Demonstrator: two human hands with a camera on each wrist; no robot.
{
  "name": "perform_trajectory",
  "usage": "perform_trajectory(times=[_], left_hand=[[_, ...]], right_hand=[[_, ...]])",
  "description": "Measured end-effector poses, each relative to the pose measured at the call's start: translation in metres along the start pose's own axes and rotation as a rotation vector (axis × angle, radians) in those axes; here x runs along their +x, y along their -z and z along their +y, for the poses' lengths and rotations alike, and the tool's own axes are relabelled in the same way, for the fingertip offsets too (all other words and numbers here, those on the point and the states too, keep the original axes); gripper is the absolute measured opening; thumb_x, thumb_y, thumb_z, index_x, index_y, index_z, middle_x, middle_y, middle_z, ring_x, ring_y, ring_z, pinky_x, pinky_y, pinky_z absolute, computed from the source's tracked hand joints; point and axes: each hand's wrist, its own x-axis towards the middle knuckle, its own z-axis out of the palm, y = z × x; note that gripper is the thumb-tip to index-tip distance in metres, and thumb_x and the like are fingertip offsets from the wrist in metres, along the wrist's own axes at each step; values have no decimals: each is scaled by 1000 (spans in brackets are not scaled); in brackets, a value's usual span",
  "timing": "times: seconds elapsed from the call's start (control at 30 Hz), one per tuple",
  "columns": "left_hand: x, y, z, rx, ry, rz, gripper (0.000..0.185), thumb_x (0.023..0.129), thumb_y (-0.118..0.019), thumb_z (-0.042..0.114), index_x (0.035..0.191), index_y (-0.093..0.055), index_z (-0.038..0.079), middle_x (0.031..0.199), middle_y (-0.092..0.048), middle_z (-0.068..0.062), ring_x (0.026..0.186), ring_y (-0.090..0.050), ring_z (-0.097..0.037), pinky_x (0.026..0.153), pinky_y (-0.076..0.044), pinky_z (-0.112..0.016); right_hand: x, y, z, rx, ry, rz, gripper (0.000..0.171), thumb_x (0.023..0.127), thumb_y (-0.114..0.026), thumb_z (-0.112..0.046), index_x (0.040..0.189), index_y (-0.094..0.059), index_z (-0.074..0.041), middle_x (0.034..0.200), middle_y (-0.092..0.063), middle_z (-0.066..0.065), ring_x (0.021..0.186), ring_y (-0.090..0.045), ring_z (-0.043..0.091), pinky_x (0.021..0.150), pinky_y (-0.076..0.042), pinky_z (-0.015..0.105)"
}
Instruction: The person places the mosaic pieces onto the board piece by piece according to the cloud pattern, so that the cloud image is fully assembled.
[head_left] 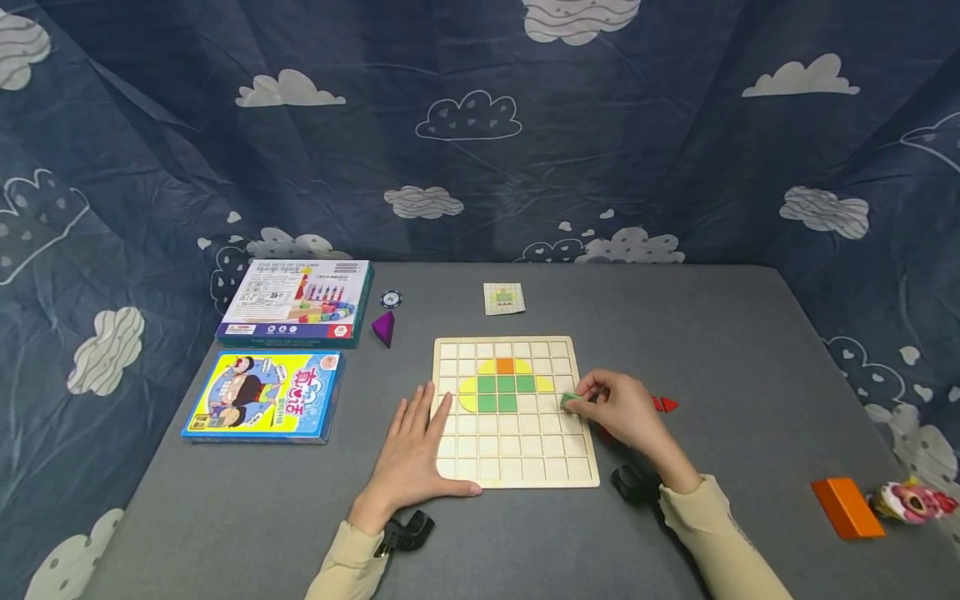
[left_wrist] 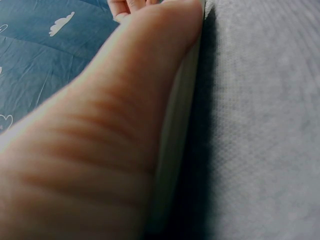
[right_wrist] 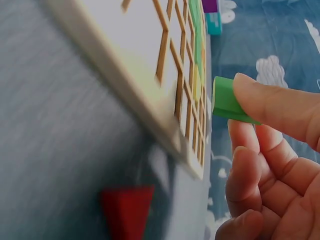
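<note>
A pale wooden grid board (head_left: 521, 448) lies flat on the table, with green, yellow and orange pieces set in its upper cells. My left hand (head_left: 408, 457) rests at the board's lower left corner, fingers spread along the left side and thumb along the near edge. Between thumb and fingers, my right hand (head_left: 621, 408) pinches a green block (right_wrist: 224, 97), held above the board's right edge. Red triangular pieces (head_left: 667, 404) lie right of the board, partly hidden by that hand. In the right wrist view, one red piece (right_wrist: 127, 210) shows beside the board.
Behind the board lies a small pattern card (head_left: 504, 298). Two boxes, one white and purple (head_left: 258, 287) and one blue and yellow (head_left: 217, 392), sit at left, near a purple piece (head_left: 383, 328) and a round chip (head_left: 391, 299). An orange block (head_left: 847, 508) and a figurine (head_left: 911, 502) stand far right.
</note>
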Motion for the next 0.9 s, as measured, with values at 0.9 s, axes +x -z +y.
perform_trajectory(times=[0.9], left_hand=[[1, -2, -1, 9, 19, -21, 129, 57, -63, 83, 153, -15, 10, 157, -3, -16, 143, 2, -27, 113, 0, -43]], right_hand=[[23, -34, -26, 37, 92, -140, 4, 82, -73, -12, 86, -73, -10, 73, -64, -8, 56, -50, 11, 53, -40, 29]])
